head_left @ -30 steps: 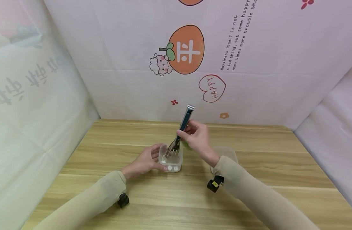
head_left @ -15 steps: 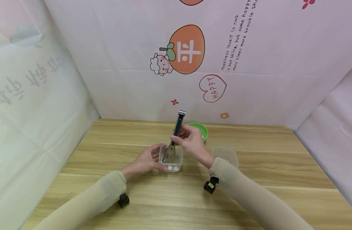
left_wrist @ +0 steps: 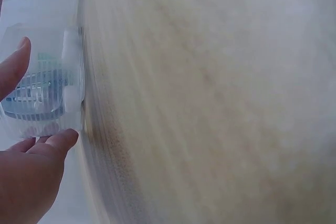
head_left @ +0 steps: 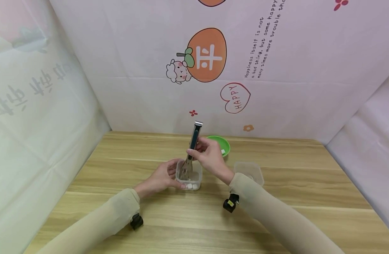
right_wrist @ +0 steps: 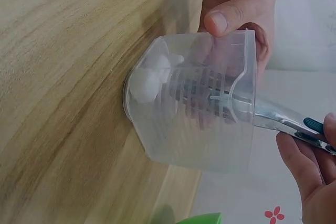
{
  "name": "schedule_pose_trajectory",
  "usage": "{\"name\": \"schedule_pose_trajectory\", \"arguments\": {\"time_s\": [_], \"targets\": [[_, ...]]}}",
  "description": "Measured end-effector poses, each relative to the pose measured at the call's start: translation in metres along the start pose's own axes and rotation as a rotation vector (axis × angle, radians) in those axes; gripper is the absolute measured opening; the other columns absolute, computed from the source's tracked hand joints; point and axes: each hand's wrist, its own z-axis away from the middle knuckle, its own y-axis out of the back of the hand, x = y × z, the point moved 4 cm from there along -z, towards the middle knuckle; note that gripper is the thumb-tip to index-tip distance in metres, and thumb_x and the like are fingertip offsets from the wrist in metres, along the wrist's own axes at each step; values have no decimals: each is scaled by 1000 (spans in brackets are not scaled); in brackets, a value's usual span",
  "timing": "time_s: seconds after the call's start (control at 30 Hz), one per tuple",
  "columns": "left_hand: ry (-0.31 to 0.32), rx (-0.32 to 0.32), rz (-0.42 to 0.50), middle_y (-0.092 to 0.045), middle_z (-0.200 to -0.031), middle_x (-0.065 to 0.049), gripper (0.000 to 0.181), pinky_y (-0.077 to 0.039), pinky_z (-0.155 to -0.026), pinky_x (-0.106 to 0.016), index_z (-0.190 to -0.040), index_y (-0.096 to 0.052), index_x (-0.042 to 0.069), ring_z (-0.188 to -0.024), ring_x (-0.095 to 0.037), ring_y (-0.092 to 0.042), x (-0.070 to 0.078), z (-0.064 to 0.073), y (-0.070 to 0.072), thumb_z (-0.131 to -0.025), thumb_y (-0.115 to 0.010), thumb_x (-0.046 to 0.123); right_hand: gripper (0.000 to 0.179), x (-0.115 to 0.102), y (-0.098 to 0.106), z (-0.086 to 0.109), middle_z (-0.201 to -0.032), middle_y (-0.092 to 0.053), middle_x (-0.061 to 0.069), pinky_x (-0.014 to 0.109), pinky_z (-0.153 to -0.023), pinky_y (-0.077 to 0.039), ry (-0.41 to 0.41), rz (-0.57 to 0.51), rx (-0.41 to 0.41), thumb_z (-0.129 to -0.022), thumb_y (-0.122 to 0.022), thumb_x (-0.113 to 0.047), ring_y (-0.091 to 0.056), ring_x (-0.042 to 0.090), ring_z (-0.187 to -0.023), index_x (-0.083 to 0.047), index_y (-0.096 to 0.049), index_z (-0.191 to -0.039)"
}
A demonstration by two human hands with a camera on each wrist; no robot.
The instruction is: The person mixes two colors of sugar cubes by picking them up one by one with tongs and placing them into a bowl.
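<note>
My left hand (head_left: 160,178) holds a clear plastic container (head_left: 199,175) by its left side, thumb at the front and fingers behind. Several small white lumps (right_wrist: 145,85) lie on the container's bottom, some blurred through its wall. Metal tongs with a dark green grip (head_left: 194,138) stand steeply in the container, slotted ends down inside. My right hand (head_left: 211,156) grips the tongs partway up, between thumb and fingers. Whether the tongs' ends pinch a lump cannot be made out through the ribbed plastic.
Behind my right hand is a green bowl (head_left: 225,144) with a white piece (head_left: 223,151) in it, partly hidden. A clear plastic lid (head_left: 249,169) lies on the wooden table (head_left: 181,225) to the right, near my right wrist. Printed cloth walls (head_left: 143,88) stand behind and beside the table.
My right hand has moved the tongs left and slightly down inside the container, uncovering the green bowl and more of the lid. White pieces in the container shifted. My left hand has stayed put.
</note>
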Motion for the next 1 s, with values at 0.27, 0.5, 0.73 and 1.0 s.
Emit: {"name": "schedule_pose_trajectory", "arguments": {"time_s": [0.27,0.5,0.73,1.0], "targets": [[14,14,-6,-41,-162,-25,97,-42,-119,-43,-160,-33,-5,-147,-41,-43,1,0,-2,-81,-90,0,15,3,7,-3,-81,-71,10,46,-66,-67,-2,20,42,-91,-82,-1,-70,27,-72,2,-73,-102],[12,16,-6,-41,-162,-25,98,-42,-118,-43,-160,-33,-5,-146,-41,-43,1,1,0,-80,-90,-1,18,6,6,-4,-84,-73,8,39,-66,-66,-38,30,8,-90,-84,-3,-69,23,-73,0,-74,-105],[0,4,16,-40,-162,-25,99,-41,-120,-43,-160,-32,-7,-147,-41,-43,1,1,1,-81,-90,-1,15,5,-1,-4,-82,-73,7,31,-64,-65,-17,22,-13,-89,-83,-1,-70,24,-71,0,-74,-102],[3,-2,6,-40,-162,-25,99,-41,-119,-44,-160,-32,-6,-147,-41,-42,0,0,0,-81,-90,0,13,7,2,-4,-83,-72,10,54,-70,-66,-22,-6,9,-91,-82,-2,-71,29,-73,-1,-74,-102]]}}
